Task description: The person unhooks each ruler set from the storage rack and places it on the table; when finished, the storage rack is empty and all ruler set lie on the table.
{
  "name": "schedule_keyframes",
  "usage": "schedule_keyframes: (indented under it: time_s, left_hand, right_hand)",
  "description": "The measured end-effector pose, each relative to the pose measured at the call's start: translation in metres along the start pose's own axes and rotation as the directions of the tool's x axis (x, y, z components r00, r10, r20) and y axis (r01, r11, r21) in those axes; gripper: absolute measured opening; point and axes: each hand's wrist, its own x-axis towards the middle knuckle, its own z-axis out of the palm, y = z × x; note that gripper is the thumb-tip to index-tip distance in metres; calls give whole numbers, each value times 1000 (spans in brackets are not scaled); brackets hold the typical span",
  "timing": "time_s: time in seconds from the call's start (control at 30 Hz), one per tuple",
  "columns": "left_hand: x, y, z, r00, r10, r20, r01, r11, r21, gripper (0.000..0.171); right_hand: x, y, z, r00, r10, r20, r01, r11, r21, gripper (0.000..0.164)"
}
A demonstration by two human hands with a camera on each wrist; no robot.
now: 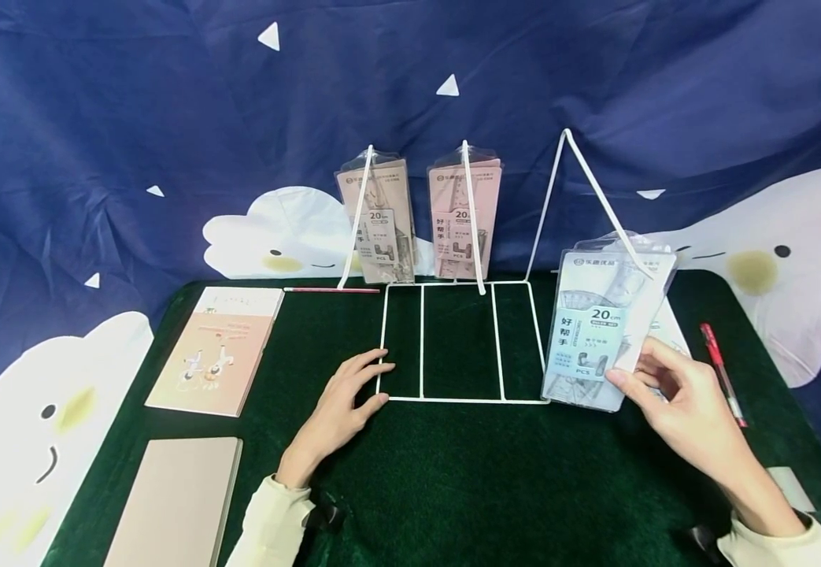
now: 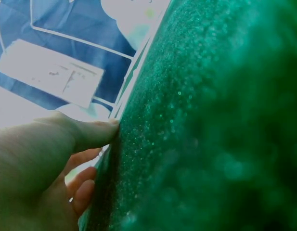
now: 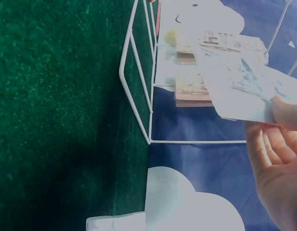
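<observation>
In front of you is a tabletop (image 1: 453, 488) covered in dark green, fuzzy cloth. At its left you have a peach-and-white book (image 1: 212, 346), and nearer you a plain beige book (image 1: 172, 504). A thin red pencil (image 1: 332, 290) lies along the far edge, between the peach-and-white book and the white wire rack (image 1: 453, 400), whose base sits flat at the far middle. To your right lie a red pen (image 1: 722, 373) and, nearer, a small white block (image 1: 791, 488).

Pale cream sleeves (image 1: 264, 531), softly wrinkled cuffs (image 1: 286, 490), small black pieces (image 1: 327, 516) beside them, bare hands (image 1: 337, 403).
</observation>
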Motion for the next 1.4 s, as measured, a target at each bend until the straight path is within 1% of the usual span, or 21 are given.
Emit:
schedule_keyframes:
  time_s: [0.27, 0.5, 0.67, 0.8, 0.93, 1.17, 1.4]
  left_hand:
    - [0, 0, 0, 1000, 7, -5, -7, 1000, -1, 45]
    - [0, 1, 1, 1000, 7, -11, -7, 1000, 7, 45]
    - [0, 2, 1, 1000, 5, -10, -5, 1000, 3, 44]
    - [0, 2, 1, 1000, 15, -12, -15, 1000, 4, 44]
    - [0, 1, 2, 1000, 26, -16, -26, 1000, 3, 45]
    - [-2, 0, 2, 1000, 18, -12, -18, 1000, -6, 45]
    - [0, 0, 2, 1000, 17, -7, -17, 1000, -4, 45]
  right_hand:
    - [-11, -4, -7, 1000, -11, 11, 11, 999, -35, 29]
    - [-21, -9, -12, 1000, -3, 23, 4, 1000, -17, 38]
    - [-27, -12, -15, 1000, 1, 30, 0, 1000, -28, 41]
    - [-31, -16, -18, 1000, -1, 28, 2, 999, -43, 41]
    - [-34, -16, -19, 1000, 0, 17, 0, 999, -35, 40]
    - [-39, -17, -19, 1000, -22, 6, 22, 1000, -12, 45]
    - [-42, -23, -22, 999, -40, 1, 40, 999, -16, 44]
